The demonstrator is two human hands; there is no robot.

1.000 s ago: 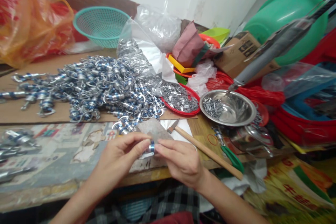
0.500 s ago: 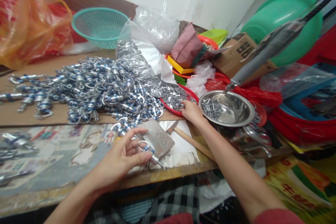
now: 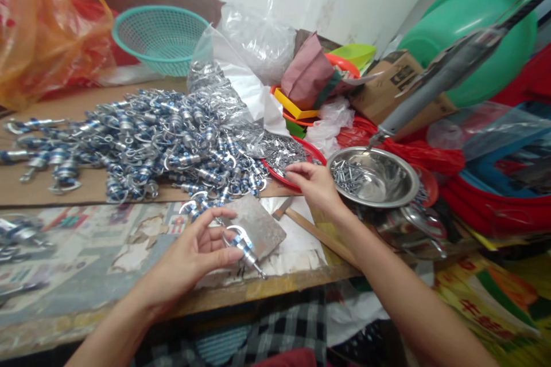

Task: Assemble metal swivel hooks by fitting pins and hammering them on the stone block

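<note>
My left hand (image 3: 196,255) is closed around a blue-and-silver metal fitting (image 3: 244,246) with a curved hook-like piece, between thumb and fingers. The fitting tilts, its thin end pointing down to the right, in front of a flat grey metal block (image 3: 256,226). My right hand (image 3: 316,186) is at the near edge of a red tray (image 3: 321,155) heaped with small flat metal pieces (image 3: 284,152). Its thumb and fingertips are pinched together; whatever they hold is too small to make out. A wooden-handled hammer (image 3: 316,232) lies below my right wrist.
A big pile of similar fittings (image 3: 172,140) covers the cardboard at left. To the right stands a steel bowl (image 3: 396,183) with metal pins, beneath a hanging grey tool (image 3: 439,83). A turquoise basket (image 3: 161,34) and a green basin (image 3: 482,40) are farther back.
My right hand has drawn slightly toward me and left at the tray's edge, fingertips now pinched. My left hand has shifted a little left and up, still holding the fitting.
</note>
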